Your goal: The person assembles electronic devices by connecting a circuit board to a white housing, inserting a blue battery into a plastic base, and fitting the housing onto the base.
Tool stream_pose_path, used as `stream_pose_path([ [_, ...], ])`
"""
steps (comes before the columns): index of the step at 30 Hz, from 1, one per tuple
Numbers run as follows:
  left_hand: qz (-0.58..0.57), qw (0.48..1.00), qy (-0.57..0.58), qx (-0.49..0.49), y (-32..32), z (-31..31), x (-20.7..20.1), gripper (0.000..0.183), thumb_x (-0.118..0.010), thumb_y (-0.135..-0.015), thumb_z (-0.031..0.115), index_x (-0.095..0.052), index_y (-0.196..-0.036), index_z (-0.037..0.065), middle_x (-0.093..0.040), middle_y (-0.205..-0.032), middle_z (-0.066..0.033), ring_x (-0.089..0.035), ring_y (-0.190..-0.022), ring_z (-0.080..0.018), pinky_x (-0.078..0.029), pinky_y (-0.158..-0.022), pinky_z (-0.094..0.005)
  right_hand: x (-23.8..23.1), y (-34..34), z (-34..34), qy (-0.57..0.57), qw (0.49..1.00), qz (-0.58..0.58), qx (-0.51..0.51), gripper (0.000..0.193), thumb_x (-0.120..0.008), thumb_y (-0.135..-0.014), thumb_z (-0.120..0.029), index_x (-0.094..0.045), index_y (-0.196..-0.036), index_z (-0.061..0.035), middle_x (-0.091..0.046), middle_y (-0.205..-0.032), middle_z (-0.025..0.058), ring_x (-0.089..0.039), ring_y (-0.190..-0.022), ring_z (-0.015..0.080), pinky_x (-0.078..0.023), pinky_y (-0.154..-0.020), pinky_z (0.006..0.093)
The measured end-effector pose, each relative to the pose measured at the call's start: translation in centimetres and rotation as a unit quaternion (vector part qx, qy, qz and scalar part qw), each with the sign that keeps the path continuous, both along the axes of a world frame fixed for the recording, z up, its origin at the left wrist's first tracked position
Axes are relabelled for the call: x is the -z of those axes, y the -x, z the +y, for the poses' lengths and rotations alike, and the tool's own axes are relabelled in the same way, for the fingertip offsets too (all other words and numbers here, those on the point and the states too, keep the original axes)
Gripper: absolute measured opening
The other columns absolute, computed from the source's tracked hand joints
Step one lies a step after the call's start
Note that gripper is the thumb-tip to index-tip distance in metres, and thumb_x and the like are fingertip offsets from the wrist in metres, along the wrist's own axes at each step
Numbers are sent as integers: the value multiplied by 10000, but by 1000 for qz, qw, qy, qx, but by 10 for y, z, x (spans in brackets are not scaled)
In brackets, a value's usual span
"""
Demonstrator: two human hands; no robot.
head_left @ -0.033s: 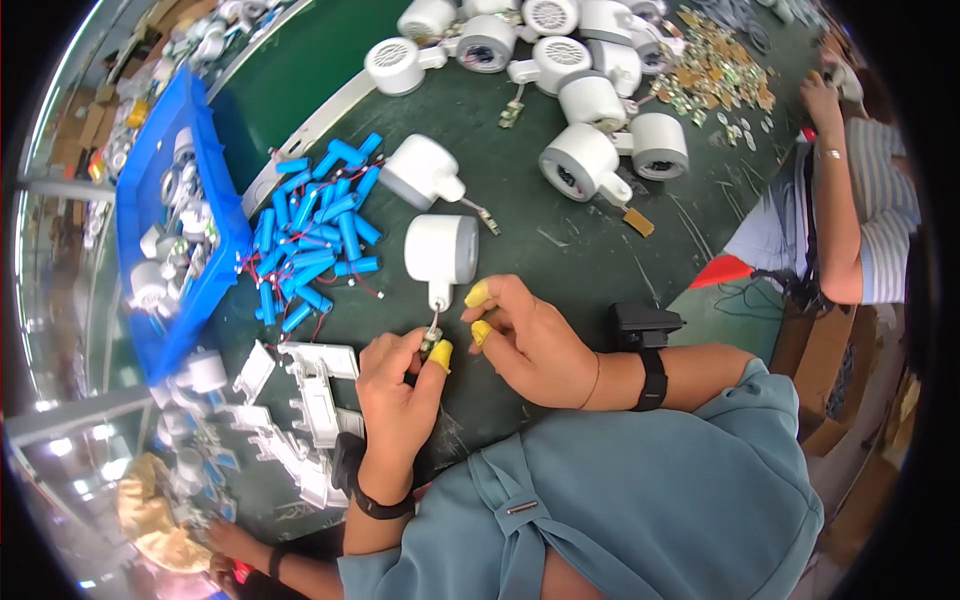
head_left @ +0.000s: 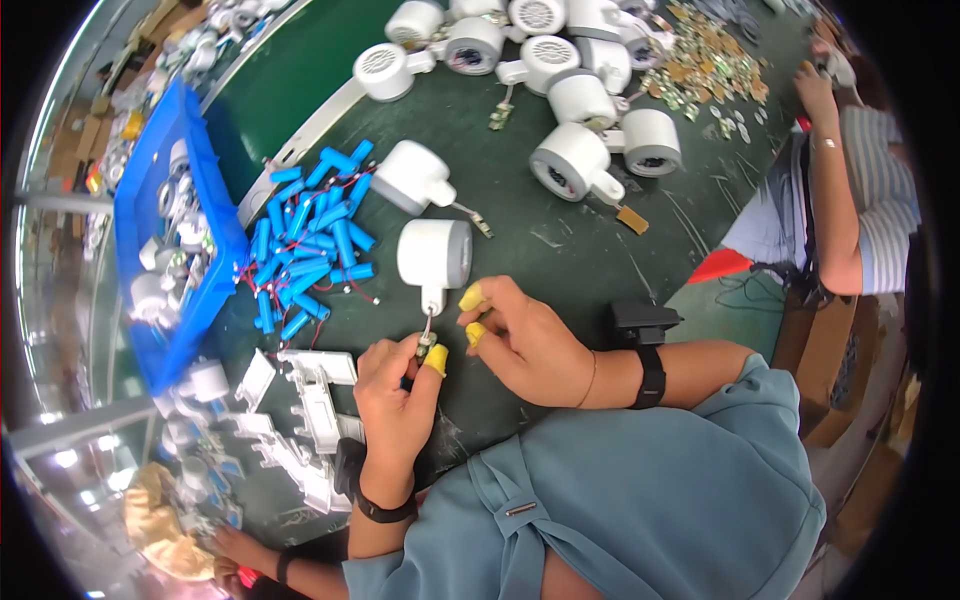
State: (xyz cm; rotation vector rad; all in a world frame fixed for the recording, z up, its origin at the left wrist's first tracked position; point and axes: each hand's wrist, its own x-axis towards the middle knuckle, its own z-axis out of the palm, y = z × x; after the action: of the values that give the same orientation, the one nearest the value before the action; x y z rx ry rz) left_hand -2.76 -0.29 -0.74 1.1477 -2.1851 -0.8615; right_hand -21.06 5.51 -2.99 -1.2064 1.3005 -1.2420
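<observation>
My left hand (head_left: 392, 390) pinches a small green circuit board (head_left: 427, 343) between thumb and index finger. A thin wire runs from it up to the stem of a white round housing (head_left: 428, 252) with a grey rim, lying on its side on the dark green table. Just right of the board, my right hand (head_left: 530, 345) hovers with thumb and index tips apart and nothing visible between them; its other fingers curl under. Yellow finger covers sit on the left thumb and on the right thumb and index. A second white housing (head_left: 412, 178) with a wired board lies beyond.
Blue cylindrical cells (head_left: 318, 240) with red wires are heaped at left, beside a blue bin (head_left: 215, 215). White plastic brackets (head_left: 318, 415) lie nearer. More housings (head_left: 570, 160) and a pile of small boards (head_left: 705, 65) fill the far side. Co-workers' arms (head_left: 835, 200) show right and lower left.
The view has shifted slightly, so the housings and far pile sit a little further left. Both hands keep nearly the same pose, the left still pinching the circuit board.
</observation>
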Motion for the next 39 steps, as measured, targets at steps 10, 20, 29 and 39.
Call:
stream_pose_path([
  [10,-6,998,-40,-40,3,4,1,242,-672,-751,-7,-696,-992,1,-481,-662,-45,-469,-654,-191,-401,-656,-313,-4,19,-15,-64,997,-8,-47,183,-491,-933,-6,-410,-1095,17,-632,-885,154,-687,-688,201,-520,-536,310],
  [20,-55,995,-26,-74,-7,5,-2,252,-696,-744,20,-694,-996,27,-481,-657,-40,-483,-659,-216,-406,-678,-348,-12,31,-31,-128,983,-12,-129,181,-497,-912,-32,-436,-1075,19,-638,-893,147,-685,-684,207,-554,-524,332],
  [29,-185,962,163,-118,-47,27,-38,443,-764,-755,94,-634,-1167,-1,-593,-1173,-164,-548,-1063,-349,-422,-940,-466,-22,4,-12,239,891,364,-129,279,-643,-808,-33,-589,-1082,-38,-629,-1056,91,-649,-895,258,-525,-702,357],
  [39,-291,913,102,-265,-122,37,-10,531,-727,-758,162,-559,-1233,-4,-642,-1088,-166,-594,-1014,-354,-405,-939,-454,-15,-11,-38,287,773,522,-218,340,-616,-811,-112,-618,-1140,-27,-583,-1195,113,-545,-1128,258,-459,-915,367],
])
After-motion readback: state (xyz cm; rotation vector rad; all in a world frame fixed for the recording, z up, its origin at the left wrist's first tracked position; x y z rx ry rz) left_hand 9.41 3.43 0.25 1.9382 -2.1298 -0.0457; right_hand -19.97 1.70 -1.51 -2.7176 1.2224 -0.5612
